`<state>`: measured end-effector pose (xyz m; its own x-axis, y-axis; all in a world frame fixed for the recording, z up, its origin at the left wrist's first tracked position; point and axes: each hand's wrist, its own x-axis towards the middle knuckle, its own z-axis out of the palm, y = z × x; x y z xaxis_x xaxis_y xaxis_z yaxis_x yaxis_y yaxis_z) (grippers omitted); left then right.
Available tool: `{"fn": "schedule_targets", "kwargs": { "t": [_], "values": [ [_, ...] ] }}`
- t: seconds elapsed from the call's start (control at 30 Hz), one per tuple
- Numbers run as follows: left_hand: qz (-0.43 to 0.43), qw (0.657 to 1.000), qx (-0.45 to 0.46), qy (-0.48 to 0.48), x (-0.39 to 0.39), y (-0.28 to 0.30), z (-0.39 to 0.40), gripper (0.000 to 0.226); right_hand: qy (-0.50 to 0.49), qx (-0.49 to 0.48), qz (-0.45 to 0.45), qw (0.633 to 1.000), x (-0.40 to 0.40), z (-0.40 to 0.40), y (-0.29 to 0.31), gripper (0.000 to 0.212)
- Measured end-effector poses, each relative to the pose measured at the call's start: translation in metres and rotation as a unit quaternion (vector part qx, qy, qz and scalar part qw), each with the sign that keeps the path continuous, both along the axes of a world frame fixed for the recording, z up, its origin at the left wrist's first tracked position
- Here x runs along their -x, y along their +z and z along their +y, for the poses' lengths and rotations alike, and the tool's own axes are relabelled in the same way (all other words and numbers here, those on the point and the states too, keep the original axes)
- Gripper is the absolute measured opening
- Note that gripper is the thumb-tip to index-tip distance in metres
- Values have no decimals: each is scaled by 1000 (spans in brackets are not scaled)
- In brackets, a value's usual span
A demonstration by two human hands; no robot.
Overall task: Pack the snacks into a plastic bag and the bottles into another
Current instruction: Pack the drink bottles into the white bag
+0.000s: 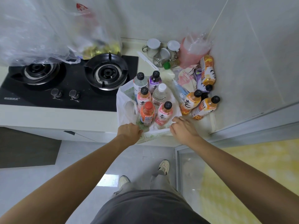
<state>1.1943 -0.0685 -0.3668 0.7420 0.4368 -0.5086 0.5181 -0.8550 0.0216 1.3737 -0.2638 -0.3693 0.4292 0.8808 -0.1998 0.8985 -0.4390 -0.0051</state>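
Note:
A white plastic bag (124, 109) lies open on the counter with several upright bottles in it, among them a red-capped orange bottle (146, 113) and a clear white-capped bottle (159, 94). My left hand (129, 132) and my right hand (183, 127) each grip the bag's near rim at the counter's front edge. Three orange bottles (203, 105) stand or lie outside the bag to its right. A clear plastic bag (48, 29) with yellow snacks hangs blurred at the upper left, over the stove.
A black two-burner gas stove (68, 81) fills the counter's left part. Glass jars with white lids (160, 50), a white knife (148, 60), pink plastic wrapping (192, 50) and crumpled packaging sit in the back corner. Tiled walls close the back and right.

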Motion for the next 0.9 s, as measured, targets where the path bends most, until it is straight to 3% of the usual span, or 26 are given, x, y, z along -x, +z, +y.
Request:
{"fn": "schedule_targets", "kwargs": {
  "t": [0.17, 0.33, 0.43, 0.6, 0.7, 0.8, 0.9],
  "values": [
    [27, 996, -29, 79, -2, 17, 15, 62, -46, 22, -12, 999, -14, 11, 19, 35],
    [25, 991, -43, 128, 3, 25, 33, 81, -71, 43, 15, 996, -21, 20, 20, 65],
    [31, 986, -46, 160, 11, 26, 48, 85, -68, 45, 16, 997, -23, 26, 17, 68],
    [-7, 980, -80, 183, 32, 24, 69, 68, -115, 35, 37, 992, -27, 35, 18, 80],
    [-63, 983, -117, 130, 31, 31, 71, 49, -108, 13, 50, 993, -25, 40, 21, 81],
    [-207, 973, -92, -38, 19, 24, 75, 22, -78, -6, 39, 996, -28, 39, 20, 69],
    [-234, 953, -45, -188, 3, 17, 82, 40, -83, -22, 62, 994, -35, 35, 18, 58]
  ]
}}
